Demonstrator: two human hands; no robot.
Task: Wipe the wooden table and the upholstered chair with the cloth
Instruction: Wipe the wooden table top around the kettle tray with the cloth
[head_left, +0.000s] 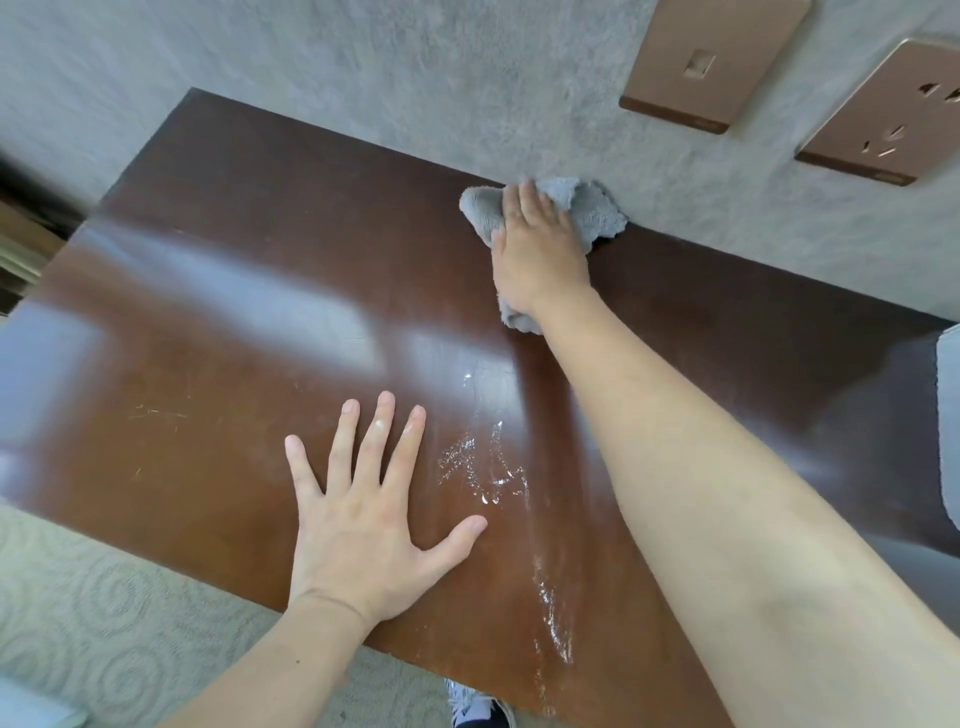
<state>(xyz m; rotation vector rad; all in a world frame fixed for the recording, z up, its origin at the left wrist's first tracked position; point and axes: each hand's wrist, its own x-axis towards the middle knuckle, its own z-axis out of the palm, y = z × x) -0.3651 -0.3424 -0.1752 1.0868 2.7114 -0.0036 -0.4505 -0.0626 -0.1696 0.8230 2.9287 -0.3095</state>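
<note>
A dark brown wooden table fills the head view, its far edge against a grey wall. My right hand presses a grey cloth flat on the tabletop at that far edge, right against the wall. My left hand lies flat on the table near the front edge, fingers spread, holding nothing. A trail of white wet smears runs between my two arms toward the front edge. A grey-blue padded edge, perhaps the chair, shows at the right border.
Two copper-coloured wall plates hang above the table at the upper right: a switch and a socket. Patterned pale carpet lies below the table's front edge. A shoe shows at the bottom. Dark shelving stands at the left.
</note>
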